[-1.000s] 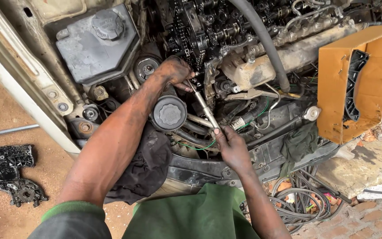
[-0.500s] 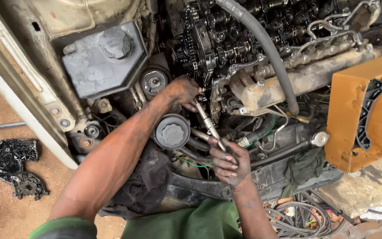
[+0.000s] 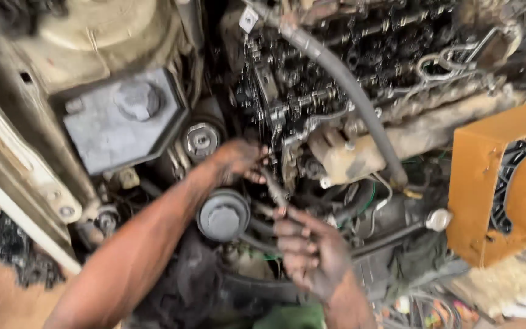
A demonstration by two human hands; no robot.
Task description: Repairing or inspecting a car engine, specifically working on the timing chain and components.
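Observation:
I look down into an open car engine bay. My left hand (image 3: 236, 161) reaches deep beside the exposed timing chain (image 3: 262, 91) and steadies the far end of a slim metal ratchet tool (image 3: 273, 189). My right hand (image 3: 309, 250) grips the tool's near handle, fingers wrapped around it. The tool slants between both hands, just right of a round grey pulley cap (image 3: 223, 215). The picture is blurred, so the tool's tip is hidden behind my left fingers.
A grey reservoir with a round cap (image 3: 126, 119) sits at left, above the pale body rail (image 3: 19, 183). A thick grey hose (image 3: 348, 91) crosses the engine. An orange fan shroud (image 3: 500, 183) stands at right. A dark metal cover (image 3: 7, 250) lies on the ground.
The view has moved closer and shifted down and right. My right hand has swung the tool's handle down and toward me; my left hand stays at the tool's far end.

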